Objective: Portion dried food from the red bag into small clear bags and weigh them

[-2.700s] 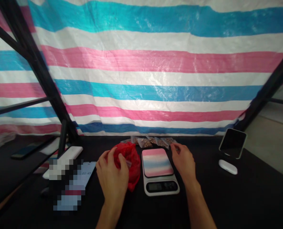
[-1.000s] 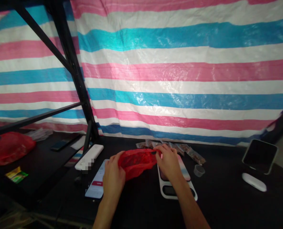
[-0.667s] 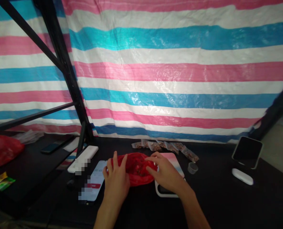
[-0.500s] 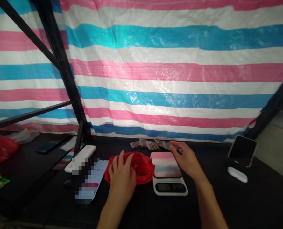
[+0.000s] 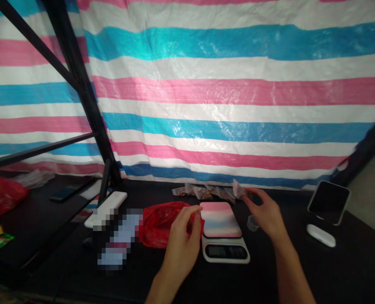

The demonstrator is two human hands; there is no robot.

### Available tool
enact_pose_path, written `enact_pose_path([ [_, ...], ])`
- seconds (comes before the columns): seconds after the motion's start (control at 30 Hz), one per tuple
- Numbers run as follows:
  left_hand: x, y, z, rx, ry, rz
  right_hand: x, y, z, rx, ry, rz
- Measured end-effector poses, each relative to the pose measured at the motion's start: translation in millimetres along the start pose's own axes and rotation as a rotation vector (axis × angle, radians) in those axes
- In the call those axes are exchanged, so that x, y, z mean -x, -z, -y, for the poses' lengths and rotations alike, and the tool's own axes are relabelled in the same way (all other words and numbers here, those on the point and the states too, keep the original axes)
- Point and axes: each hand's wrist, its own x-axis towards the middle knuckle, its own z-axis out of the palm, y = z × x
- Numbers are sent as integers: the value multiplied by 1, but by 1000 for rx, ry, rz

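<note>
My right hand [image 5: 266,211] is behind and to the right of the kitchen scale [image 5: 222,219], its fingers closed on a small clear plastic bag [image 5: 238,189] that stands up from the table. Several similar small bags with brown bits inside [image 5: 203,192] lie in a row to its left, behind the scale. My left hand [image 5: 185,232] is over the right side of a red plastic bag [image 5: 157,223], thumb and fingers slightly apart. Its fingertips are close to the scale's left corner, and whether they touch the red bag is unclear. Nothing lies on the pink, white and blue scale plate.
A small clear cup [image 5: 252,223] stands right of the scale. Farther right are a propped dark-screened device [image 5: 329,202] and a white oval case [image 5: 320,235]. Left are a phone [image 5: 120,240], a white slab [image 5: 106,209] and a black metal frame [image 5: 89,105]. Striped sheeting hangs behind.
My right hand has moved right, and a small bag now shows upright at its fingertips. The left hand has shifted right across the red bag. The clear cup has come into sight.
</note>
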Motion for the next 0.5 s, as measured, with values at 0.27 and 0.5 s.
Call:
enact_pose_path([
  [0.27,-20,-7,19,476,225,10,61,-38,68,-363,491,202],
  [0.5,-25,3,20,605,262,64,64,-39,79,-301,498,162],
])
